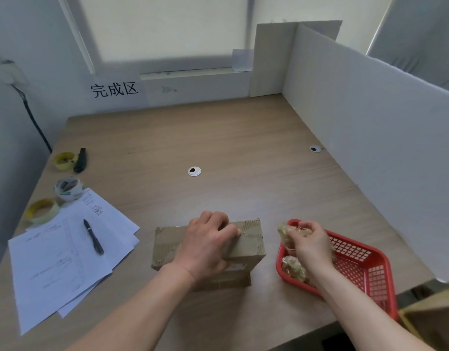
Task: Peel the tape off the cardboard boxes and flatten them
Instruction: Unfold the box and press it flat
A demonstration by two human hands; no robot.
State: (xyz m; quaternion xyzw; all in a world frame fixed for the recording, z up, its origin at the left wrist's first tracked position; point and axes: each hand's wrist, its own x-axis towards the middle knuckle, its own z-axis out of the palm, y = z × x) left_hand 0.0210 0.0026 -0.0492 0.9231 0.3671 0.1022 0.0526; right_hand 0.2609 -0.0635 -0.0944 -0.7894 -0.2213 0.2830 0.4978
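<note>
Wood-look table (218, 153) w/ white partitions; the cardboard box (246, 245) sits at the near edge, long axis running left-right, just left of the red basket (365, 264). Left hand (205, 244) lies on top of the box, fingers curled over its far edge. Right hand (309, 241) is over the basket rim pinching a wad of peeled tape (284, 233), so the left is the nearer one to the box.

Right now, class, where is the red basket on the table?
In the head view, the red basket sits near the table's front right edge, just right of the cardboard box, with the right hand over it.
</note>
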